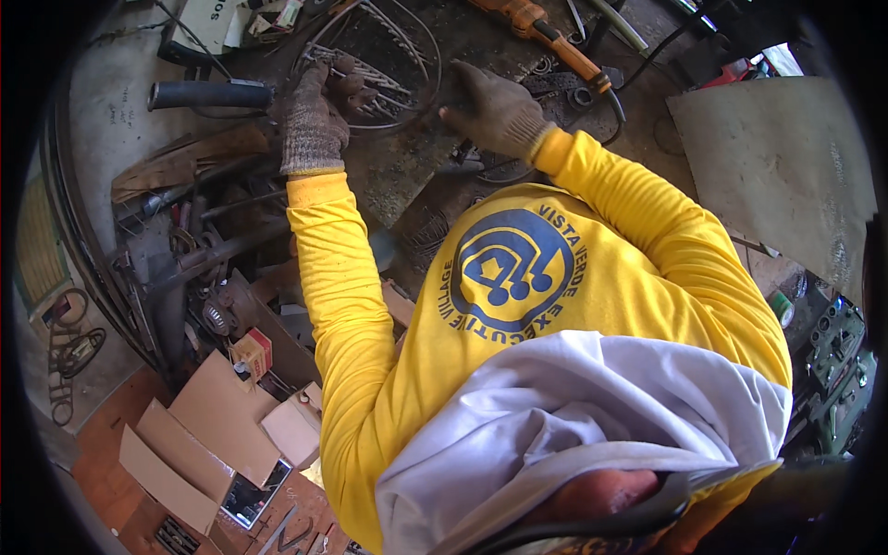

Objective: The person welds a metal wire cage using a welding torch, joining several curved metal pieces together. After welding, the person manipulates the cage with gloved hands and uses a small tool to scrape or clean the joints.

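My left hand (316, 125), in a grey-brown knitted work glove, reaches to a bundle of thin metal rods (375, 92) on the dark, grimy work surface. Its fingers are curled at the near end of the rods; what exactly they grip cannot be made out. Around the rods runs a thin round loop of wire or cable (438, 55). My right hand (499, 113), gloved alike, hovers to the right of that loop. Its thumb and fingers are spread, with nothing visible between them. Both forearms wear yellow sleeves.
An orange power tool (555, 46) with a cord lies beyond my right hand. Left of my left hand is a dark cylindrical grip (208, 95). A flat sheet (777, 166) is at right, above a green tool case (837, 370). Cardboard boxes (222, 416) sit lower left.
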